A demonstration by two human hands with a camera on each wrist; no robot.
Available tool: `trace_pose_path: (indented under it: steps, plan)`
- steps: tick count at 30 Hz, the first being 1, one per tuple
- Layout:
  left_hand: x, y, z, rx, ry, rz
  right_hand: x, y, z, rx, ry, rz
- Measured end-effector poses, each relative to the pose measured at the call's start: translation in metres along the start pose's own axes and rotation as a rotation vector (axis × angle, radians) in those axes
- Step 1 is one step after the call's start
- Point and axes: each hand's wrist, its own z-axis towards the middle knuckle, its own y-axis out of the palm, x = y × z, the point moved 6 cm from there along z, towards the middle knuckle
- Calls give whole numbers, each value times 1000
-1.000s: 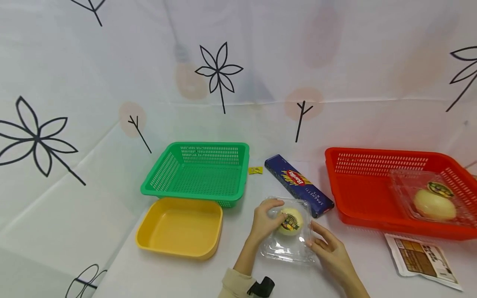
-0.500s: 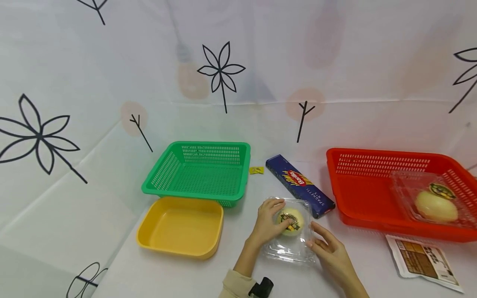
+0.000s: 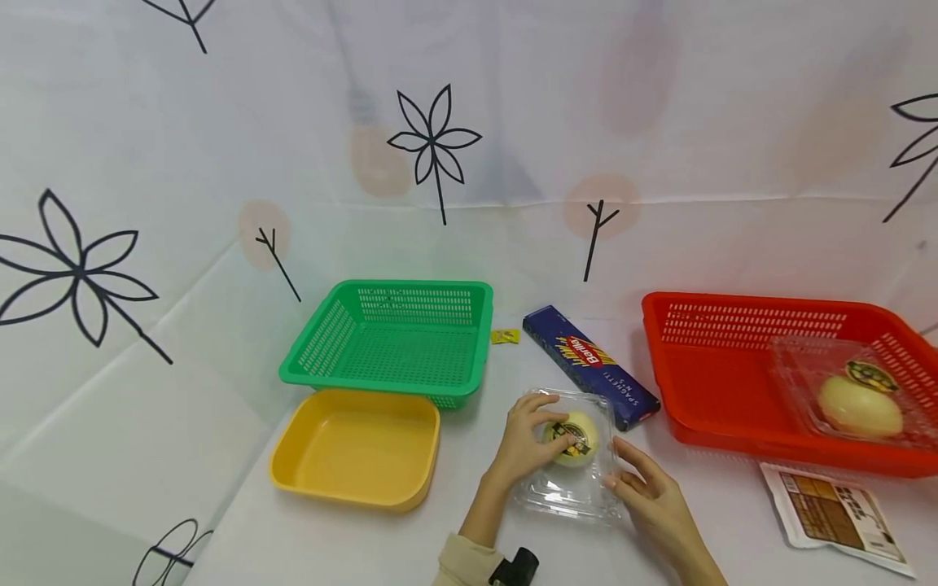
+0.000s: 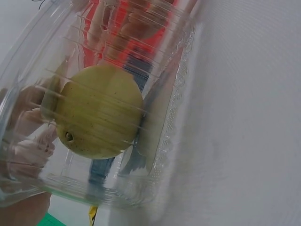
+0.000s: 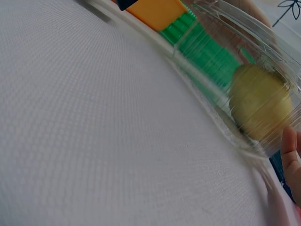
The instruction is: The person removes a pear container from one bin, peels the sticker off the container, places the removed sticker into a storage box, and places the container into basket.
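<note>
A clear plastic clamshell box [image 3: 564, 488] sits on the white table, a round pale-yellow fruit [image 4: 101, 113] visible inside it. A dark round label [image 3: 575, 439] is on top of the lid above the fruit. My left hand [image 3: 523, 439] grips the box from its left side, fingers at the far-left edge and thumb lying across the lid over the label. At the right side, my right hand [image 3: 652, 496] holds the box's edge with bent fingers and thumb. In the right wrist view, fingers [image 5: 290, 153] lie against the box's clear wall.
A blue spaghetti box [image 3: 589, 366] lies just behind the clamshell, near a small yellow packet [image 3: 505, 335]. Left are a green basket [image 3: 384, 387] and a yellow bin [image 3: 352, 492]. Right stands a red basket [image 3: 718, 391] with another boxed fruit [image 3: 861, 404], before it a brown-and-white pouch [image 3: 835, 513].
My left thumb has slid a little to the right over the label on the lid. The right hand and the clamshell box stay almost where they were.
</note>
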Motion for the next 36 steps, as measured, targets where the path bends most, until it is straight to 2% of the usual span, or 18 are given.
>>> trace_pose_path:
  steps: [10,18,26,36]
  plan:
    - [0,-2,-3,18,-7,-63,2,0,0,-2,7,-31]
    - [2,-4,-4,43,-11,-23,2,0,1,-7,30,-39]
    - [3,-3,-2,57,-4,-7,0,-1,-1,-14,-71,41]
    - [5,-3,-2,63,3,16,-2,0,-1,-28,-121,85]
